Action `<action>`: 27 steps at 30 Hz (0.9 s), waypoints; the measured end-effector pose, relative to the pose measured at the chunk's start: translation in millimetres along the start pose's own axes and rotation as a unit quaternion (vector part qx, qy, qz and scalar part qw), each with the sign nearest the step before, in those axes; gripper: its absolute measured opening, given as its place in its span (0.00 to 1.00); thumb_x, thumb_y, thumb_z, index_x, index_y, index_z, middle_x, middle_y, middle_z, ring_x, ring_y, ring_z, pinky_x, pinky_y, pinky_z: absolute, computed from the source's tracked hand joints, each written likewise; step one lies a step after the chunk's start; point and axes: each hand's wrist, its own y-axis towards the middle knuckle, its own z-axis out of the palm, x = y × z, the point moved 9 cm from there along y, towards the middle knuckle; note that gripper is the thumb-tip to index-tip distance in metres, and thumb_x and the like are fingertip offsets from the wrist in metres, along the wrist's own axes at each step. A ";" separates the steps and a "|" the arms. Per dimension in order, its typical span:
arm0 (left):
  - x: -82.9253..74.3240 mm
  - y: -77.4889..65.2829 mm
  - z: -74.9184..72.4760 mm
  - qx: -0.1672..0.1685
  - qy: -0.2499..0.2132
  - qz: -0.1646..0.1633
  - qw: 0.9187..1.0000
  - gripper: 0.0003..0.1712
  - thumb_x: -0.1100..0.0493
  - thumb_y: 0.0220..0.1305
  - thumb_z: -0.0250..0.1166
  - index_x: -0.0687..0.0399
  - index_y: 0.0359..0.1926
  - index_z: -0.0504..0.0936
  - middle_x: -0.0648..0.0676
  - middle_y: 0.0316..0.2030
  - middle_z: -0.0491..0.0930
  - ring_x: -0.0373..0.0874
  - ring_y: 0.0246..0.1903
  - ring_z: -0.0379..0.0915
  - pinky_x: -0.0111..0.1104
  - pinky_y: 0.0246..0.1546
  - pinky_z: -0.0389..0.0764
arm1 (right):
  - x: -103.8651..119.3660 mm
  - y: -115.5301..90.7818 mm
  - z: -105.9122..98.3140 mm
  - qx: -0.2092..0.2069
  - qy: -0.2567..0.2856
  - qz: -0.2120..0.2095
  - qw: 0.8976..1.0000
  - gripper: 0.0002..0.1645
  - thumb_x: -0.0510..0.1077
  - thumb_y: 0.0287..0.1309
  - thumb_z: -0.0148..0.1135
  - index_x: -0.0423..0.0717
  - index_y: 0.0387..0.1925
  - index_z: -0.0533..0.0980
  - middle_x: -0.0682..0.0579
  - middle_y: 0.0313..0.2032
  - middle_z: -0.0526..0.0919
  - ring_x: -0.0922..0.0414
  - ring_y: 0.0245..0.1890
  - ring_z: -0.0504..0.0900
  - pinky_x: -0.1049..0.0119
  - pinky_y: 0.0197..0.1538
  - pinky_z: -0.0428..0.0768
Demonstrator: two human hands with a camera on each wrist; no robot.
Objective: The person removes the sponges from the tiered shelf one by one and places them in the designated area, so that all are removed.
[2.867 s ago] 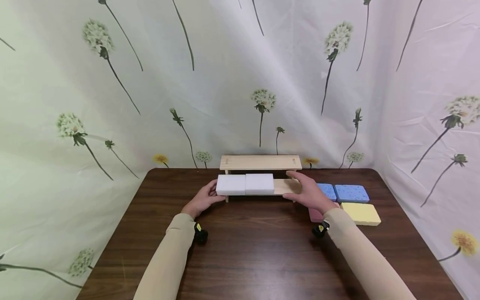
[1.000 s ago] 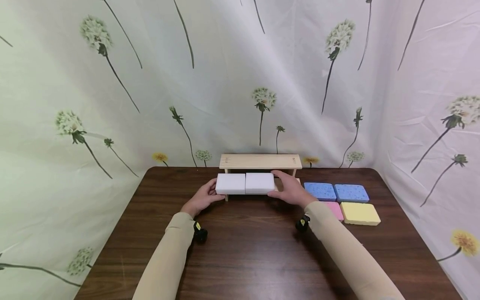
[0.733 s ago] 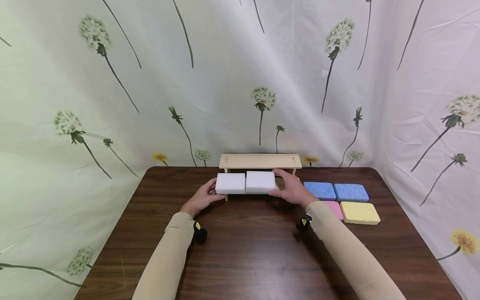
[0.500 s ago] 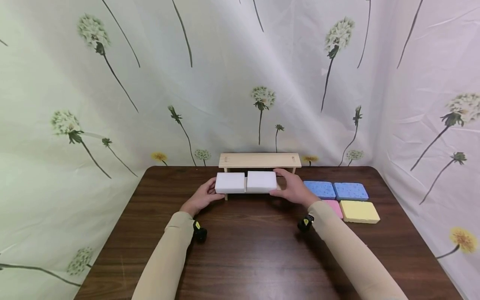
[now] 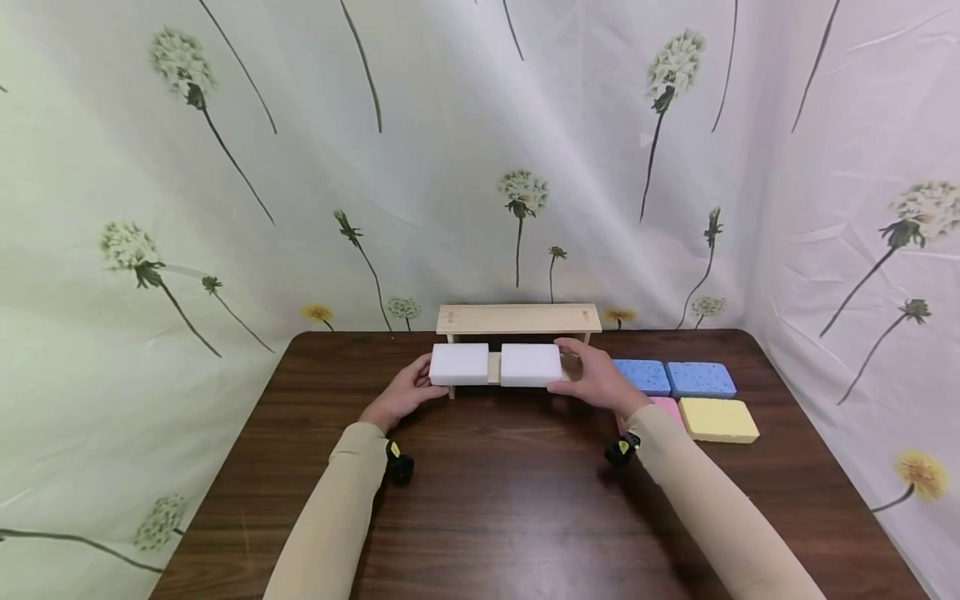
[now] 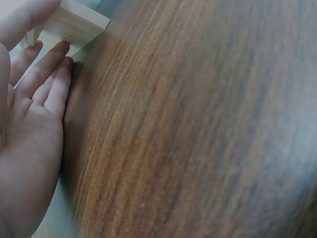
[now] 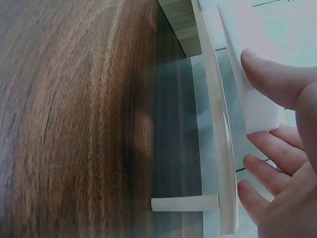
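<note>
Two white sponges sit over the lower tier of a small wooden two-tier rack (image 5: pixel 517 318). My left hand (image 5: pixel 401 396) holds the left white sponge (image 5: pixel 460 364) by its left end, thumb in front and fingers behind. With thumb and fingers, my right hand (image 5: pixel 596 379) pinches the right white sponge (image 5: pixel 530 365) at its right end. A strip of bare wood shows between the two sponges. In the right wrist view, the thumb (image 7: pixel 267 74) presses on the white sponge (image 7: pixel 262 106), and a gap shows between it and the rack board (image 7: pixel 218 114).
To the right on the dark wooden table (image 5: pixel 510 517) lie two blue sponges (image 5: pixel 701 379), a yellow sponge (image 5: pixel 718 420) and a pink sponge (image 5: pixel 666 408) partly hidden by the right arm. A dandelion-print curtain (image 5: pixel 420 167) hangs behind the table.
My right hand came left to the right white sponge, took hold of it, raised it slightly and moved it right, so a gap opened between the two sponges. My left hand stayed put.
</note>
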 end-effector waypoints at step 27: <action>-4.4 -1.2 0.3 0.008 -0.004 0.018 1.000 0.47 0.68 0.68 0.71 0.64 0.81 0.56 0.70 0.74 0.66 0.61 0.71 0.67 0.49 0.74 0.66 | -2.4 -42.5 -28.1 -0.017 -0.035 -0.031 0.999 0.52 0.55 0.56 0.82 0.44 0.76 0.67 0.41 0.70 0.75 0.40 0.69 0.74 0.38 0.67 0.75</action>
